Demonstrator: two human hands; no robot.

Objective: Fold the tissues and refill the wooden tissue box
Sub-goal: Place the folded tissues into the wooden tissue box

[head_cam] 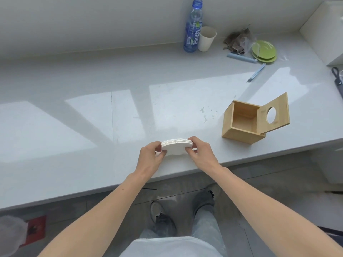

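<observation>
tissues (175,147) pinched at either end by left hand (149,157) and right hand (201,152) fingers.

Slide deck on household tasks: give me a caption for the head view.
Both hands grip a tissue stack beside the open, empty wooden box.

One stack of tissues (174,148), one wooden tissue box (243,125), one blue bottle (193,26), one paper cup (207,38), two green plates (264,51), two blue sticks (241,57), one grey rag (238,40), two hands (148,158).
</observation>
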